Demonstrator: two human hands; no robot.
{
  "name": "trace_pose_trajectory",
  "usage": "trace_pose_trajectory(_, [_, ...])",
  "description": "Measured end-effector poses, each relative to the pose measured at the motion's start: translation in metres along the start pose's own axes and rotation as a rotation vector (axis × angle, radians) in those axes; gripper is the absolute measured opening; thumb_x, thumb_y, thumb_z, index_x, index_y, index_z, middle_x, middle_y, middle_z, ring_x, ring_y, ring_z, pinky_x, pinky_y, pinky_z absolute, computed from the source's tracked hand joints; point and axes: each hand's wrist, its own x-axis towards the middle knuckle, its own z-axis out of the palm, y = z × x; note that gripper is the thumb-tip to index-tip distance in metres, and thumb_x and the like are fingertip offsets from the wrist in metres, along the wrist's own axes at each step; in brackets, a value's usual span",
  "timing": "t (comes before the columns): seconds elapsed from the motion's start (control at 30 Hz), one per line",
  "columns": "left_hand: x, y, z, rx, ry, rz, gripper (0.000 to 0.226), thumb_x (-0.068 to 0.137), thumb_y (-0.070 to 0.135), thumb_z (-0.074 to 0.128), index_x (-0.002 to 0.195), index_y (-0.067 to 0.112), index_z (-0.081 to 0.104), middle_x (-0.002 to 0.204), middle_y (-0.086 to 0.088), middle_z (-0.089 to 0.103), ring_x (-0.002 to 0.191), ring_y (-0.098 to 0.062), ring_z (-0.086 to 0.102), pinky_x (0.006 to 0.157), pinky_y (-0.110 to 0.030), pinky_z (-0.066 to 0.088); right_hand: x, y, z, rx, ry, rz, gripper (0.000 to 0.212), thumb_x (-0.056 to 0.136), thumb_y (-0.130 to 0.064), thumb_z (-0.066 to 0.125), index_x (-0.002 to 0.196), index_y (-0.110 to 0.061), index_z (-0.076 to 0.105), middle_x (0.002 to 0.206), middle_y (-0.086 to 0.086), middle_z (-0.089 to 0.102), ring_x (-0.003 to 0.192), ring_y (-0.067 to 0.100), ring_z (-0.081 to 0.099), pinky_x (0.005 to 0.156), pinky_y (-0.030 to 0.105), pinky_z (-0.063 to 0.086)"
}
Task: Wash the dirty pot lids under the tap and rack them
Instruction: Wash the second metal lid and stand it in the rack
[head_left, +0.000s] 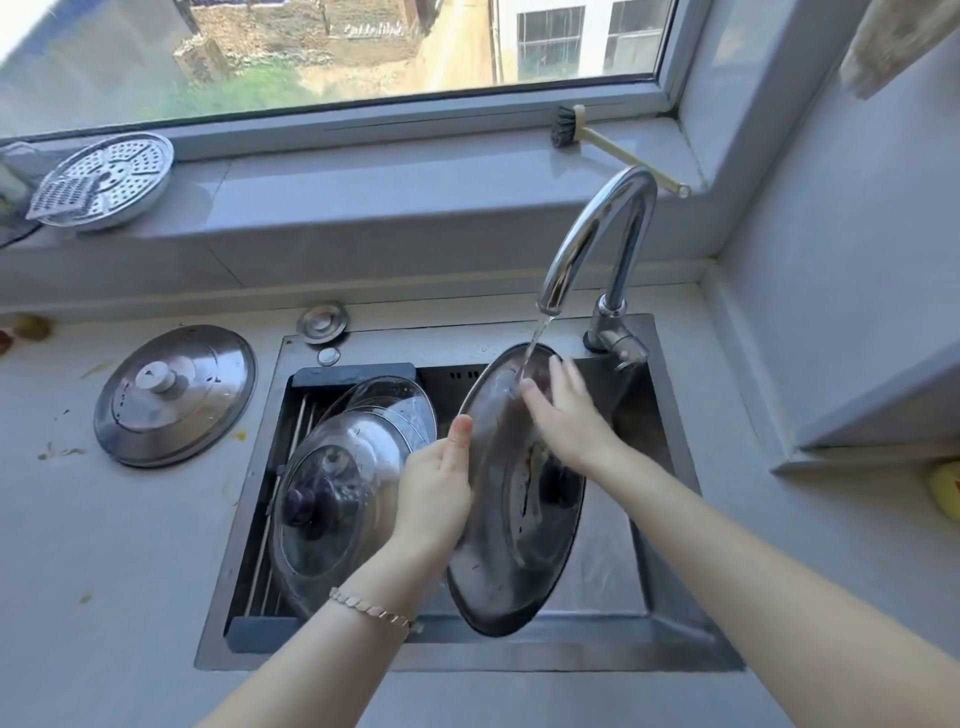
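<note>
Here, a large pot lid is held on edge, tilted, over the right half of the steel sink. The left hand grips the lid's left rim, thumb on the near face and fingers curled behind; a bracelet circles that wrist. The right hand, slightly blurred, lies flat against the upper part of the lid with its fingers straight, holding nothing. The chrome tap is running, and its water stream lands on the lid just beside the right fingertips. Brown residue shows near the lid's centre.

The left half of the sink carries a dark-framed drain rack. In it leans a glass lid with a dark knob, with a second glass lid behind it. A steel lid lies knob-up on the counter left of the sink. On the windowsill rest a perforated steamer plate and a dish brush.
</note>
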Motion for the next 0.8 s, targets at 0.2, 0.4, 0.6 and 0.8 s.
trace_pose_trajectory(0.2, [0.025,-0.009,0.003,-0.304,0.094,-0.24,0.054,0.094,0.054,0.033,0.072,0.018,0.067,0.082,-0.006,0.072,0.084,-0.022,0.068,0.087,-0.037,0.052,-0.038,-0.014,0.069,-0.241,-0.052,-0.592,0.065,0.088,-0.043,0.009,0.148,-0.017,0.004,0.147,-0.014,-0.011,0.137,-0.001,-0.016,0.11,0.017,-0.018])
trace_pose_trajectory(0.4, [0.007,0.001,0.002,-0.214,0.15,-0.116,0.056,0.094,0.052,0.031,0.07,0.007,0.052,0.057,-0.01,0.043,0.06,-0.019,0.041,0.056,-0.03,0.035,0.034,-0.021,0.025,-0.071,0.166,-0.041,0.06,0.099,-0.042,0.019,0.149,-0.011,0.01,0.158,0.004,0.003,0.145,0.015,-0.002,0.118,0.034,-0.002])
trace_pose_trajectory(0.6, [0.021,0.008,0.003,-0.383,0.193,-0.203,0.058,0.095,0.048,0.036,0.059,0.011,0.061,0.065,-0.007,0.066,0.072,-0.025,0.064,0.075,-0.037,0.052,-0.021,-0.033,0.057,-0.268,0.099,-0.554,0.066,0.09,-0.046,0.007,0.148,-0.019,0.016,0.153,-0.013,0.001,0.14,0.0,-0.007,0.113,0.022,-0.011])
trace_pose_trajectory(0.8, [0.017,0.002,0.002,-0.293,0.172,-0.171,0.058,0.093,0.056,0.034,0.075,0.007,0.058,0.068,-0.015,0.051,0.065,-0.023,0.049,0.065,-0.041,0.047,0.025,-0.033,0.025,-0.131,0.129,-0.067,0.053,0.1,-0.033,0.019,0.149,-0.017,0.011,0.158,0.004,0.001,0.145,0.017,-0.004,0.117,0.035,-0.004])
